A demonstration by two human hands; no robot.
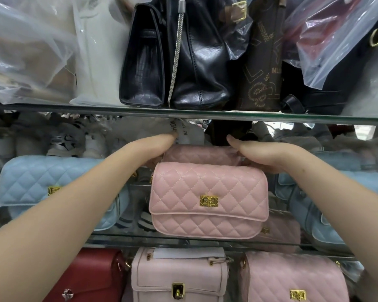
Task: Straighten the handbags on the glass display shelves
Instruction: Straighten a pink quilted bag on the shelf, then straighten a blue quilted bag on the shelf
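A pink quilted handbag (pixel 207 199) with a gold clasp stands upright at the front of the middle glass shelf (pixel 183 237). Right behind it is a second pink quilted bag (pixel 196 154). My left hand (pixel 159 147) reaches past the front bag and grips the left end of the rear bag; its fingers are hidden behind the bags. My right hand (pixel 255 153) holds the rear bag's right end, thumb on top, fingers tucked between the two bags.
Light blue quilted bags stand on either side (pixel 42 184) (pixel 340 192). The upper shelf (pixel 183 113) holds black leather bags (pixel 175 57) and plastic-wrapped bags. Below are a red bag (pixel 92 277), a pale pink bag (pixel 179 277) and a pink quilted bag (pixel 292 277).
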